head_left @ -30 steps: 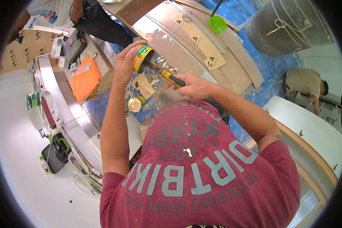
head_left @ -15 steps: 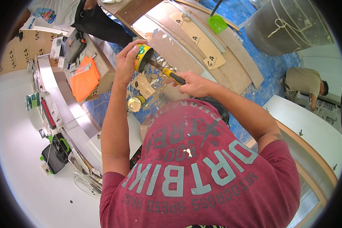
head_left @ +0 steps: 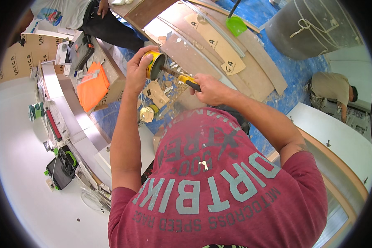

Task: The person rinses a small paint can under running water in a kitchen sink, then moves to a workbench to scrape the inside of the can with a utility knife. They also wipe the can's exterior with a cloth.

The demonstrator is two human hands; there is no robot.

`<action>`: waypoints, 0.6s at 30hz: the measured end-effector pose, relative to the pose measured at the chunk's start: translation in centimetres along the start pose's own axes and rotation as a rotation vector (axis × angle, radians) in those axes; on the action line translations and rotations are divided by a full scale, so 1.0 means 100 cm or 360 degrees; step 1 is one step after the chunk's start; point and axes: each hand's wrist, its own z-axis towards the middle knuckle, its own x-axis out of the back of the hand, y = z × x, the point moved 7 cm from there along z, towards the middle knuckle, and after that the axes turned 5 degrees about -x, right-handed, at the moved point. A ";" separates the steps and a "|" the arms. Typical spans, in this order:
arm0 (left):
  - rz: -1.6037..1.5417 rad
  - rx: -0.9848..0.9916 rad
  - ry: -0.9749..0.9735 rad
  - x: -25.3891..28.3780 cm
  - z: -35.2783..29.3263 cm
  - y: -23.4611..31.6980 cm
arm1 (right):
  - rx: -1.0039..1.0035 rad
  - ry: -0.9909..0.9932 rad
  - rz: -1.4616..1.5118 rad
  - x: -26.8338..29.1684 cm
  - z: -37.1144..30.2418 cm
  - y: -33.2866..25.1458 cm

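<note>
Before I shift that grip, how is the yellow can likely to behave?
The yellow can is probably stiff: its rim looks round in the left hand. Its cylindrical side would likely let it roll if laid down. Its open mouth faces the right hand, so any loose contents might spill.

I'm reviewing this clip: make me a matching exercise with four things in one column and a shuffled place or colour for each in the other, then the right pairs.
Things
1. Round can
2. Tool with a two-coloured handle
3. Long-handled dustpan
4. Large bin

Places and colours
A. In the person's right hand
B. Grey, at the picture's upper right
C. In the person's left hand
D. Bright green

Pairs: 1-C, 2-A, 3-D, 4-B
</note>
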 end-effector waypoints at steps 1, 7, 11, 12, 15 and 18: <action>0.0048 0.0129 -0.0004 -0.001 0.002 -0.001 | 0.0066 0.0085 -0.0084 0.001 0.000 0.003; 0.0147 0.0255 -0.0020 0.001 0.003 -0.007 | 0.0067 -0.0142 0.0342 0.003 -0.005 -0.019; 0.0233 0.0164 -0.0057 -0.002 0.004 -0.009 | 0.0120 -0.0097 0.0404 -0.010 -0.003 -0.005; 0.0270 0.0132 -0.0067 -0.002 0.003 -0.008 | 0.0079 -0.0161 0.0368 -0.011 -0.002 -0.003; -0.0007 0.0068 0.0005 0.000 0.002 -0.004 | -0.0026 -0.0201 0.0204 -0.009 -0.003 -0.001; 0.0138 -0.0081 0.0009 0.004 0.001 -0.003 | -0.0027 0.0010 0.0011 -0.004 -0.001 0.001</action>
